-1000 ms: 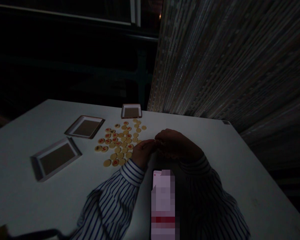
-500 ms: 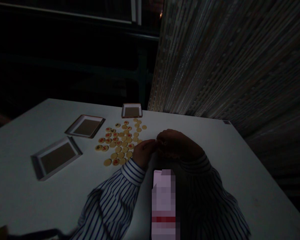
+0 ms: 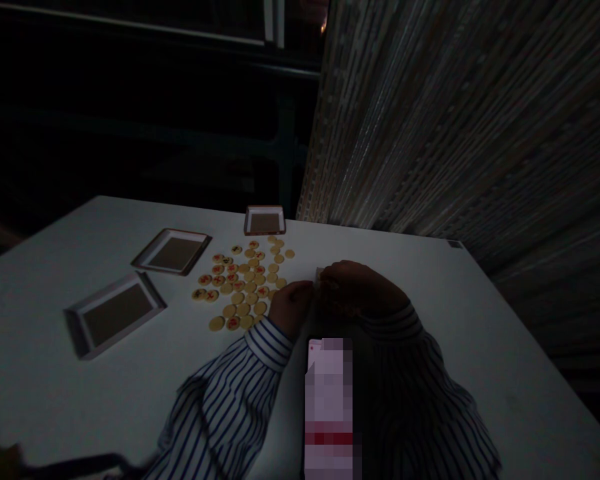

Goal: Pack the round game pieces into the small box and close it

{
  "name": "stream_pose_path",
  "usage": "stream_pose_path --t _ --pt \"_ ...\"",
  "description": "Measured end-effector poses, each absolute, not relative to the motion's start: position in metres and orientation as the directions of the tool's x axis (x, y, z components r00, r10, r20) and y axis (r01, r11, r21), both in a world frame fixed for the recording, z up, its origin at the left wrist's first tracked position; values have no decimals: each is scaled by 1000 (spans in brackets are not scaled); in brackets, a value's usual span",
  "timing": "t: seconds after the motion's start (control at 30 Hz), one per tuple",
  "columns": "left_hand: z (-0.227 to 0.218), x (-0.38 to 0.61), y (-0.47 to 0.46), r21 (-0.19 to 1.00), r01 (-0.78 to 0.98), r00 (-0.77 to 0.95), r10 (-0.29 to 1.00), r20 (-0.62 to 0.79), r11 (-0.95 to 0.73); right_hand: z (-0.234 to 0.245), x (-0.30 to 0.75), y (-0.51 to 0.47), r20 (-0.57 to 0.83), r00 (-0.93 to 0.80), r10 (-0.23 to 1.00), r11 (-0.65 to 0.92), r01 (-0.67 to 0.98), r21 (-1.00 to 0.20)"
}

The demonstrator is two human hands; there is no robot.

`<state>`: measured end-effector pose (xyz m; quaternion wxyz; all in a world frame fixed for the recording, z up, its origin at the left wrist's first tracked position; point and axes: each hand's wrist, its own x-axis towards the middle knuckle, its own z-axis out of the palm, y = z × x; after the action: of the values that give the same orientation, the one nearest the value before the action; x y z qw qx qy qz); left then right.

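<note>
My left hand [image 3: 293, 305] is closed, its fingertips pinched where they meet my right hand [image 3: 356, 285]. The right hand is curled over, closed too. A small pale scrap [image 3: 319, 274] shows between the fingertips of both; the light is too dim to tell its kind. Just left of my hands, several round wooden Chinese chess pieces [image 3: 251, 287] lie loosely spread, some with red or black characters facing up and others blank side up. A phone [image 3: 329, 400] with a lit, blurred-out screen lies below my hands, between the forearms.
On the white table [image 3: 480, 373] stand three shallow trays: one at the left [image 3: 155, 308], a second behind it [image 3: 207, 243] and a small one at the far edge [image 3: 283, 222]. A strand curtain [image 3: 405, 133] hangs behind the right side. A dark strap [image 3: 80, 465] shows at lower left.
The pale scrap now shows between my fingertips, where it was hardly visible before. My hands have shifted slightly; the chess pieces and trays stay as they were.
</note>
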<state>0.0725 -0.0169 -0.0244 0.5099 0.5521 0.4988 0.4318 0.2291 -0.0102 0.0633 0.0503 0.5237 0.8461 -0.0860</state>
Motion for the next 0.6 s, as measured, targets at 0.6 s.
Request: stream_pose_path --t 0.6 --pt "-26 71 -18 965 239 226 973 47 -103 57 225 -11 -207 -408 889 399 913 -87"
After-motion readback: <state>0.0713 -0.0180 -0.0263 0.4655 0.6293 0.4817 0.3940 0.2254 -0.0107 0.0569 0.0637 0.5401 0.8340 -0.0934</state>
